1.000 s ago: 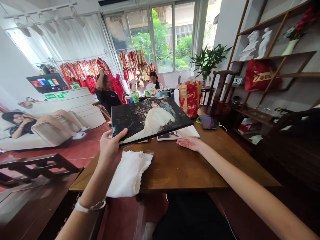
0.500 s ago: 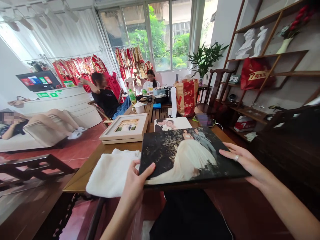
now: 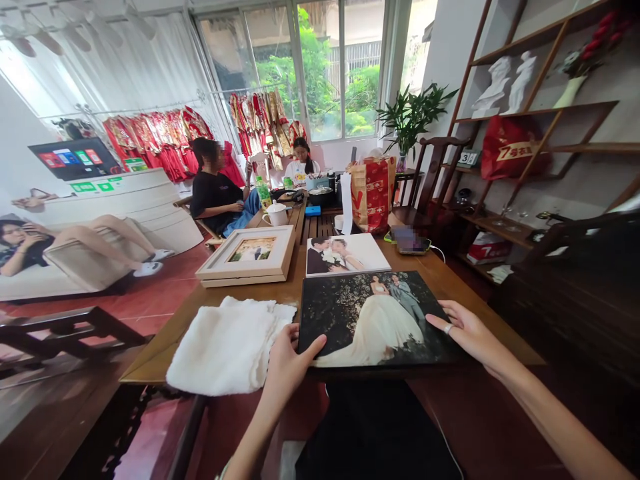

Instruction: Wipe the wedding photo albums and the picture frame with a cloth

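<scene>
A large dark wedding photo album [image 3: 375,317] lies flat at the near edge of the wooden table [image 3: 160,353]. My left hand [image 3: 287,357] grips its near left corner, thumb on the cover. My right hand [image 3: 465,333], with a ring on one finger, rests on its right edge with the fingers laid over the cover. A folded white cloth [image 3: 227,343] lies just left of the album, beside my left hand.
Behind the album lie a white photo book [image 3: 345,253] and a framed photo [image 3: 250,255]. A phone [image 3: 413,241], a red bag [image 3: 373,193] and a teapot [image 3: 277,213] sit farther back. Two people sit at the far end. Shelves stand at right.
The album came down from a raised position over the table's middle to lie flat at the near edge. My right hand moved onto its right side.
</scene>
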Available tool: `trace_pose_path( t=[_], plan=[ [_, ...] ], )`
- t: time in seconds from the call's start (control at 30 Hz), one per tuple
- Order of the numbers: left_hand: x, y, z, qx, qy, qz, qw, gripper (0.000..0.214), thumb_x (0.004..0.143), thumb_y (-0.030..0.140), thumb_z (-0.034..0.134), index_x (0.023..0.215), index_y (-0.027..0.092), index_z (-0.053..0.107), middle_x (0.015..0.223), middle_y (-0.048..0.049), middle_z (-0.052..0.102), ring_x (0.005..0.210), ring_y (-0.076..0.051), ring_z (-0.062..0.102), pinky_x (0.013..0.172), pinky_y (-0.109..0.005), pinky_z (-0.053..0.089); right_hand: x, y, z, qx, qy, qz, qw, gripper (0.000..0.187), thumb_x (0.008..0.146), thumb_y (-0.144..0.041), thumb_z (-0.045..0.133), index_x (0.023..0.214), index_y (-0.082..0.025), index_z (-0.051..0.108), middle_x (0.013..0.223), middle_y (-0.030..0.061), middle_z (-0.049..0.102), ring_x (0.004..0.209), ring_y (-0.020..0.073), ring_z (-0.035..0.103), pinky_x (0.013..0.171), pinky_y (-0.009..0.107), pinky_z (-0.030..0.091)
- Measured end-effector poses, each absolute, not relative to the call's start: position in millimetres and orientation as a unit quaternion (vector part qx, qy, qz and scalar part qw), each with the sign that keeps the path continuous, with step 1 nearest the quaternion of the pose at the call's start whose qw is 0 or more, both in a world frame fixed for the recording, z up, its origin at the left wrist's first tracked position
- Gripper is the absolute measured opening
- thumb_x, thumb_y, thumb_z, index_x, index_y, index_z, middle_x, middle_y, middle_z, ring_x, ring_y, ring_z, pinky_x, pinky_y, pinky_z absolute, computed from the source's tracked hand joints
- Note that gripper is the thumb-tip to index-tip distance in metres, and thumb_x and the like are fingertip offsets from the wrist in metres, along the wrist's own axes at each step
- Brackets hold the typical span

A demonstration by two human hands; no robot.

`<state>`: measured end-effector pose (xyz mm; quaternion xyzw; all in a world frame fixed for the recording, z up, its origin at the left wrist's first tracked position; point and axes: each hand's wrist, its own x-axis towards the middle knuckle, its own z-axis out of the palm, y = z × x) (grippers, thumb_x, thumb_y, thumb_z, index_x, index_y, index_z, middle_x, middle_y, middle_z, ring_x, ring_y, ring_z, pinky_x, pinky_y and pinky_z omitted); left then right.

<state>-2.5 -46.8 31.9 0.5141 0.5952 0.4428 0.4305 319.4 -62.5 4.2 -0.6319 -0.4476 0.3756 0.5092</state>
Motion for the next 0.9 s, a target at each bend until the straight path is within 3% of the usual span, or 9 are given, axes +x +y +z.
trace_pose_path(
  t=[0.2, 0.33, 0.63, 0.73, 0.83, 0.9],
  plan=[
    [-3.1, -45.4, 29.7, 0.636, 0.641, 0.330, 0.275, 0.041, 0.072, 0.048, 0.064, 0.094, 0.014, 0.062, 0.094, -0.0142, 0.069, 0.094, -0.032, 0.064, 0.082, -0.042, 0.048, 325.7, -46.8, 4.7, -0.687, -0.554, 0.260, 0.393, 0.034, 0.071, -0.047, 0.065, 0.093, -0.022, 0.060, 0.094, 0.0069, 0.072, 0.092, 0.0280, 0.065, 0.079, 0.036, 0.050],
    [-3.1, -48.0, 25.3, 0.682, 0.656, 0.277, 0.168, 0.046, 0.080, 0.047, 0.054, 0.104, 0.008, 0.059, 0.099, -0.0164, 0.063, 0.106, -0.033, 0.057, 0.090, -0.046, 0.043, 324.8, -41.7, 8.3, -0.718, -0.611, 0.170, 0.286, 0.036, 0.079, -0.055, 0.050, 0.093, -0.023, 0.058, 0.084, 0.0061, 0.071, 0.080, 0.0271, 0.066, 0.067, 0.034, 0.048],
    [0.6, -53.1, 18.2, 0.700, 0.636, 0.309, 0.101, 0.034, 0.081, 0.036, 0.055, 0.098, 0.007, 0.059, 0.104, -0.0136, 0.045, 0.104, -0.030, 0.051, 0.094, -0.047, 0.041, 318.6, -38.5, 6.1, -0.744, -0.628, 0.100, 0.207, 0.045, 0.082, -0.061, 0.038, 0.101, -0.023, 0.053, 0.079, 0.0062, 0.067, 0.075, 0.0275, 0.064, 0.063, 0.035, 0.046],
    [3.5, -69.6, 34.4, 0.717, 0.618, 0.302, 0.113, 0.035, 0.081, 0.033, 0.055, 0.109, 0.012, 0.057, 0.109, -0.0131, 0.045, 0.108, -0.030, 0.049, 0.094, -0.049, 0.041, 313.2, -43.2, 8.0, -0.758, -0.621, 0.072, 0.186, 0.049, 0.084, -0.061, 0.035, 0.104, -0.021, 0.055, 0.090, 0.0102, 0.068, 0.083, 0.0296, 0.064, 0.065, 0.037, 0.046],
    [-19.1, -86.0, 59.8, 0.728, 0.579, 0.350, 0.116, 0.038, 0.085, 0.035, 0.050, 0.121, 0.023, 0.052, 0.122, -0.0097, 0.045, 0.114, -0.024, 0.049, 0.098, -0.041, 0.042, 311.0, -49.6, 10.8, -0.772, -0.614, 0.040, 0.159, 0.049, 0.085, -0.062, 0.032, 0.102, -0.023, 0.057, 0.098, 0.0098, 0.067, 0.086, 0.0317, 0.063, 0.064, 0.040, 0.046],
    [-53.4, -88.8, 72.7, 0.682, 0.619, 0.385, 0.061, 0.040, 0.083, 0.040, 0.048, 0.117, 0.020, 0.055, 0.119, -0.0109, 0.050, 0.112, -0.026, 0.051, 0.096, -0.042, 0.042, 313.4, -52.8, 10.6, -0.776, -0.610, 0.034, 0.156, 0.048, 0.085, -0.062, 0.033, 0.099, -0.024, 0.059, 0.096, 0.0079, 0.066, 0.084, 0.0312, 0.062, 0.063, 0.040, 0.045]
  ],
)
